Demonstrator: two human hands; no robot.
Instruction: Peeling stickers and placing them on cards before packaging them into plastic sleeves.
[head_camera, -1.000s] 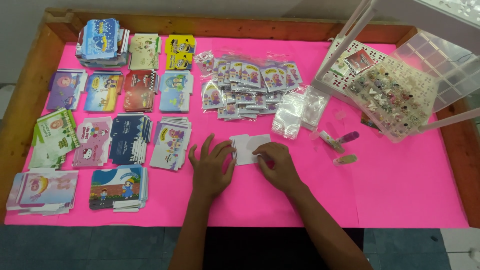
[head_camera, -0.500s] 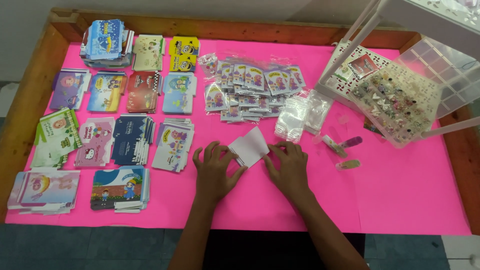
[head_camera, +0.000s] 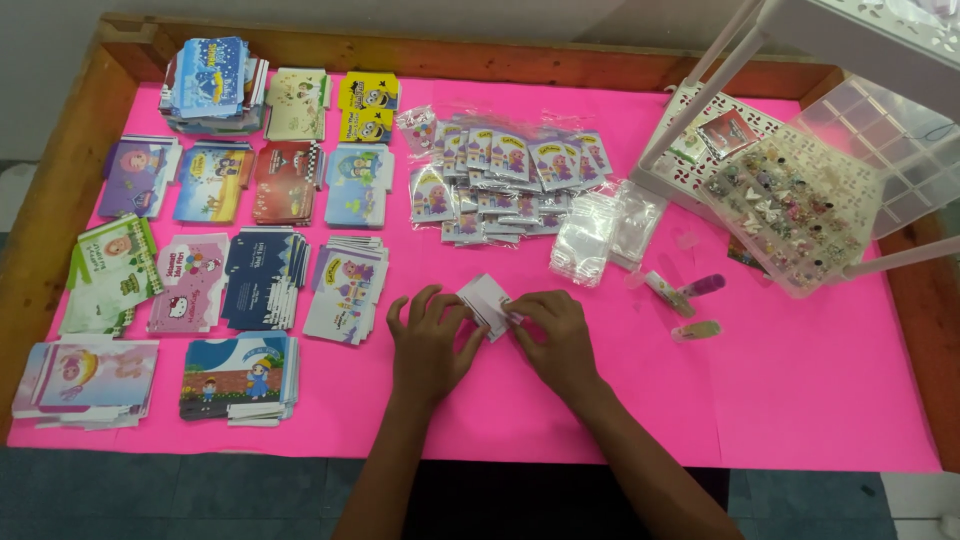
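A: Pink-covered wooden bench (head_camera: 820, 400), stacks of printed flat card sleeves (head_camera: 260, 275) left. Where's the piece?

B: Small white folded card (head_camera: 487, 302), centre, between my hands. Left hand (head_camera: 432, 345) fingers spread, pinning its edge; right hand (head_camera: 555, 335) fingers curled, pinching its corner. I'd judge: keep it flat, crease squarely.
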